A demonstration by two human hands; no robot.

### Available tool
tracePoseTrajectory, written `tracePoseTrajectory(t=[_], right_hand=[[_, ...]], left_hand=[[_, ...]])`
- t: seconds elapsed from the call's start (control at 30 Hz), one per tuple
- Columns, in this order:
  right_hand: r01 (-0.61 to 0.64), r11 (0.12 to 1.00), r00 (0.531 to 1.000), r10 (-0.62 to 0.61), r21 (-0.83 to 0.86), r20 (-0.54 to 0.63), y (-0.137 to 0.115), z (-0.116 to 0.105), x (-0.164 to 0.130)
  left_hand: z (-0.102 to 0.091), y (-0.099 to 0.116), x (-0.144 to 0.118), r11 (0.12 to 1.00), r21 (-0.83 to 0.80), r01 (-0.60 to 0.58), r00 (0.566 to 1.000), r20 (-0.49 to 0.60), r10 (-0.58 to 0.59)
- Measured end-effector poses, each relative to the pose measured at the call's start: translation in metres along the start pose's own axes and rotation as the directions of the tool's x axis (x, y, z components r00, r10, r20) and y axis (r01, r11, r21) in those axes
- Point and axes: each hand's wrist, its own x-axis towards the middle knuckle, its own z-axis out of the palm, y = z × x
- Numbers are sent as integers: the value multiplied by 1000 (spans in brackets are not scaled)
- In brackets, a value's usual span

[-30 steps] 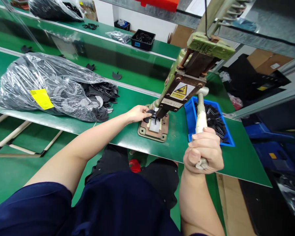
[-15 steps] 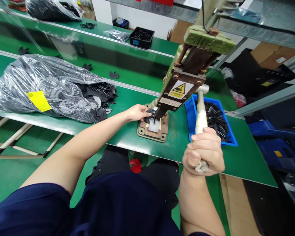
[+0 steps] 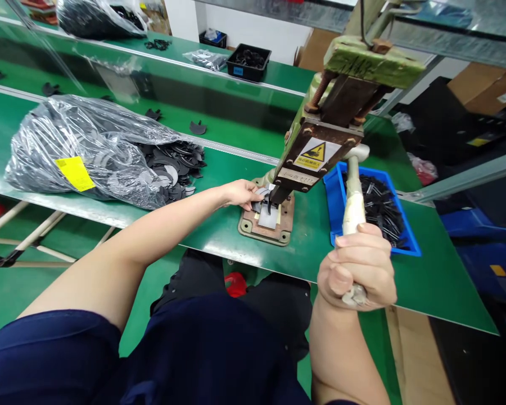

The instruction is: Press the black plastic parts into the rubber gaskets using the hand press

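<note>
My left hand (image 3: 243, 194) pinches a flat, dark curved plastic piece (image 3: 259, 206) at the base of a green hand press (image 3: 303, 146). The piece lies under the press's ram, beside a small bright metal plate (image 3: 269, 218) on the brown base. Part of it is hidden by my fingers and the ram. My right hand (image 3: 358, 267) is wrapped round the press's lever (image 3: 354, 194), a long handle with pale wrapping, held upright right of the press.
Left of the press lies a clear plastic bag (image 3: 80, 146) spilling dark curved pieces (image 3: 177, 169) onto the green table (image 3: 219, 236). A blue bin (image 3: 333, 208) of black parts stands at the right. Behind a low divider is a black tray (image 3: 248, 62). A metal shelf (image 3: 274, 14) hangs above.
The whole scene has shifted slightly with the head camera. The curved piece under the ram now shows a lighter surface. Both hands keep their holds, and the lever stands at about the same angle.
</note>
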Motion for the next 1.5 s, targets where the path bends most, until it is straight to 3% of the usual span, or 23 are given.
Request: tracePoseTrajectory(t=[0.3,0.43,0.63,0.73,0.83,0.93,1.0,1.07,1.1,1.17,1.2,1.27,1.33,1.4,1.5], right_hand=[[5,1000,1000,-5,-15,4,-1,1,2],[5,1000,1000,-5,-5,5,-3,0,4],[16,1000,1000,-16,-5,-3,-6,4,8],[42,998,994,-37,50,-99,-3,13,33],[99,979,980,-65,180,-186,4,20,85],[6,967,995,18,256,-93,12,20,135],[-95,965,994,106,243,-30,17,17,145],[-162,969,982,178,186,-70,21,14,127],[-199,968,968,218,153,-125,22,15,108],[-316,941,937,329,118,-114,17,19,58],[-404,907,911,411,114,-37,12,22,31],[-582,806,805,553,107,216,-3,32,-18],[-663,743,721,600,93,347,-18,41,-53],[-700,708,683,622,99,383,-29,47,-71],[-720,684,674,650,115,352,-35,49,-76]], left_hand=[[3,9,-5,995,27,91,996,-17,-90],[2,12,-2,986,20,164,986,26,-165],[6,5,-2,981,-59,185,983,17,-184],[9,-2,-2,983,-104,153,988,18,-152],[11,-5,-2,986,-111,122,993,7,-122],[11,-5,-11,986,-143,81,997,6,-81],[9,-5,-26,982,-184,42,999,2,-42],[5,-4,-48,977,-212,-25,1000,-14,23],[4,-4,-61,974,-218,-68,998,-18,66],[4,-2,-88,962,-226,-155,987,-4,158],[5,-1,-101,954,-231,-189,980,11,197],[11,4,-123,942,-243,-233,966,51,252],[20,10,-139,935,-245,-256,955,89,285],[30,15,-150,935,-236,-266,946,121,299],[42,19,-157,942,-220,-254,946,146,290]])
